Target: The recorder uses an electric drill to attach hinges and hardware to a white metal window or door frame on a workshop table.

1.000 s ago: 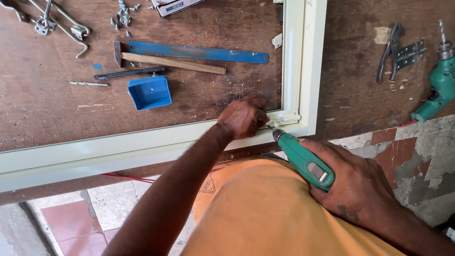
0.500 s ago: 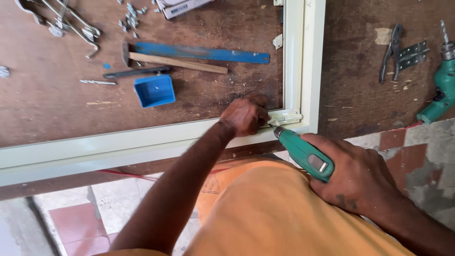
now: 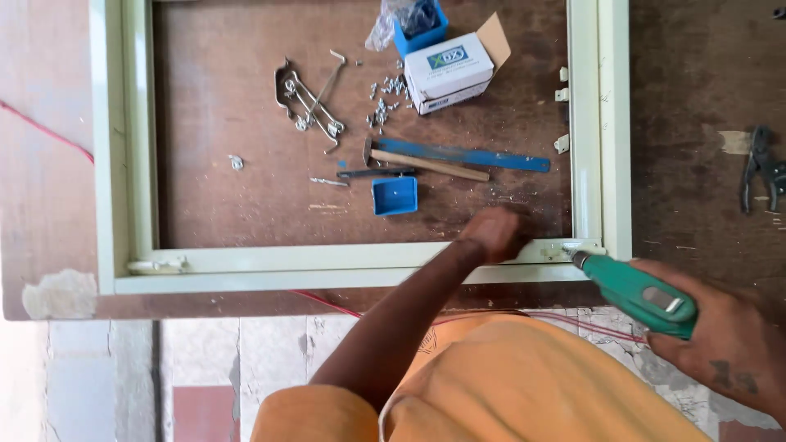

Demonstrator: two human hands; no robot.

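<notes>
My right hand [image 3: 729, 340] grips a green power screwdriver [image 3: 634, 290], its tip set against the near right corner bracket [image 3: 573, 248] of a pale cream metal frame [image 3: 352, 268] lying on a brown wooden table. My left hand [image 3: 495, 233] rests, fingers closed, on the frame's near rail right beside that corner; whether it pinches a screw is hidden by motion blur.
Inside the frame lie a hammer with a wooden handle [image 3: 426, 162], a blue flat bar [image 3: 467, 154], a blue small tray [image 3: 395, 196], loose screws [image 3: 385, 102], metal hooks [image 3: 307, 98] and a white carton [image 3: 454, 65]. Pliers [image 3: 761, 168] lie right of the frame. A red cord [image 3: 327, 303] runs under the table edge.
The view has lifted and pulled back, showing the whole frame and more tools. Both hands stay at the near right corner, with the screwdriver tip still on the bracket.
</notes>
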